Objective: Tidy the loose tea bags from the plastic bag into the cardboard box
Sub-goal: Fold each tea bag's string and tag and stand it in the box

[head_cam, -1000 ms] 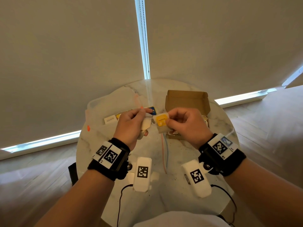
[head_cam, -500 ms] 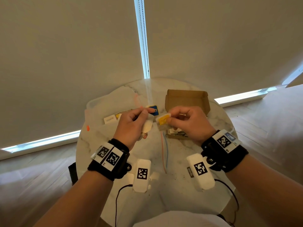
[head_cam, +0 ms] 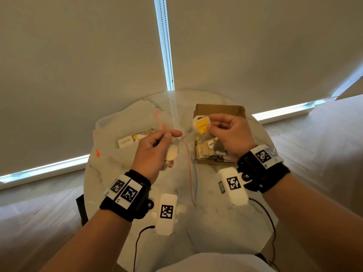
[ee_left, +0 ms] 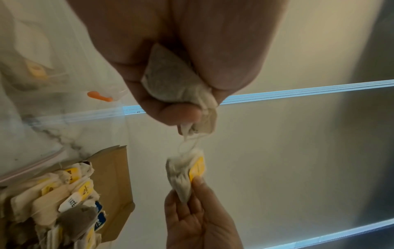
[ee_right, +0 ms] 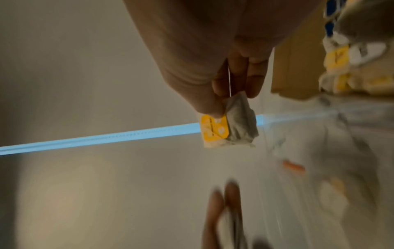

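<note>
Since the earlier frame, our right hand [head_cam: 225, 132] has carried its yellow-tagged tea bag [head_cam: 201, 124] away from the left, over the box [head_cam: 220, 109]. Right grip: pinching that bag. Left hand [head_cam: 155, 150]: grip closed on a second bag [ee_left: 170, 80]. Their strings [ee_left: 189, 143] look tangled; pulling further could tear a bag, spilling tea on the tabletop [head_cam: 216, 222]. More bags remain in the plastic bag [head_cam: 121, 124].
</note>
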`<state>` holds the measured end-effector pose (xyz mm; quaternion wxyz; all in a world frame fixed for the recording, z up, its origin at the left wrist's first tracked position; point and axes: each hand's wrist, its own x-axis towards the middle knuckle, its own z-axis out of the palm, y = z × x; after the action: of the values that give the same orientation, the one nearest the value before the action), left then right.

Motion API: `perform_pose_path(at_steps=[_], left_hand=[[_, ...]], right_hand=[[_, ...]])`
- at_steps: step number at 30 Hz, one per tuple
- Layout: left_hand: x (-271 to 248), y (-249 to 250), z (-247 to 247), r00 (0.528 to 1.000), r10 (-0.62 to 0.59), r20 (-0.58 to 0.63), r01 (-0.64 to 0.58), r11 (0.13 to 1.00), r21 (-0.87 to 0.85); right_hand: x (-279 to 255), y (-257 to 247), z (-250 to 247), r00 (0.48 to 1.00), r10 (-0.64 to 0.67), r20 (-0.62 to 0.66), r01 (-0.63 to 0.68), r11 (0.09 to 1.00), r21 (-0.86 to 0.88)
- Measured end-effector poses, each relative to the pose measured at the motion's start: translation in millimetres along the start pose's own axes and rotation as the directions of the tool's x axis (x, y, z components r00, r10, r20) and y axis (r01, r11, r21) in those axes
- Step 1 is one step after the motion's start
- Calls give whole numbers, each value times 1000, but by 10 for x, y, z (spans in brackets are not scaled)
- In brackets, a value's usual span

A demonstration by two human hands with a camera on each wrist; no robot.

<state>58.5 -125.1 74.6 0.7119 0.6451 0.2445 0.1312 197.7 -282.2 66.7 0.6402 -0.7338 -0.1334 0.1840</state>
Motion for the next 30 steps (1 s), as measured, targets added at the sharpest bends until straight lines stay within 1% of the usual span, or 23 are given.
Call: perform_pose_path(at_steps=[2, 4, 7, 9, 11, 15, 20, 21, 22, 23, 24, 26, 27, 28, 30], left_hand=[[27, -16, -35, 1000, -18, -21, 18, 1000, 0], [54, -34, -59, 999, -35, -29, 35, 999, 10], [106, -83, -63, 997, -64, -37, 65, 998, 22], [137, -125, -52, 995, -88, -42, 89, 996, 17], [164, -171, -45, 993, -111, -51, 113, 993, 25], [236, -253, -48, 987, -143, -76, 145, 989, 27], [297, -315, -76, 980, -173, -98, 178, 983, 44], [309, -325, -84, 979, -178, -103, 183, 982, 45], [319, -332, -88, 977, -184, -108, 189, 981, 42], [329, -338, -94, 976, -188, -110, 193, 980, 36], [337, -342, -96, 975, -192, -109, 196, 980, 29], [349, -349, -95, 976, -193, -101, 196, 980, 21], [352, -351, -94, 977, -192, -97, 195, 981, 21], [356, -350, -91, 977, -193, -94, 196, 980, 19], [365, -344, -88, 975, -200, -95, 201, 980, 6]], right_hand=[[158, 28, -238, 993, -11, -117, 0, 995, -95], [315, 134, -469, 976, -40, -216, -10, 974, -226], [466, 420, -681, 965, -15, -263, -91, 917, -389], [510, 633, -711, 964, 38, -265, -167, 859, -484], [514, 812, -646, 965, 87, -247, -214, 809, -548], [592, 1075, -315, 974, 137, -180, -217, 790, -573], [820, 1143, 81, 985, 145, -95, -170, 708, -686], [869, 1152, 122, 984, 159, -85, -172, 680, -713], [919, 1172, 151, 982, 172, -80, -173, 636, -752], [966, 1206, 158, 980, 187, -73, -169, 572, -802], [998, 1227, 155, 978, 199, -58, -151, 489, -859], [1036, 1249, 139, 981, 191, -13, -71, 303, -950], [1053, 1257, 132, 981, 192, 10, -35, 230, -972], [1072, 1267, 126, 979, 204, 33, -4, 178, -984], [1106, 1274, 113, 967, 245, 69, 41, 120, -992]])
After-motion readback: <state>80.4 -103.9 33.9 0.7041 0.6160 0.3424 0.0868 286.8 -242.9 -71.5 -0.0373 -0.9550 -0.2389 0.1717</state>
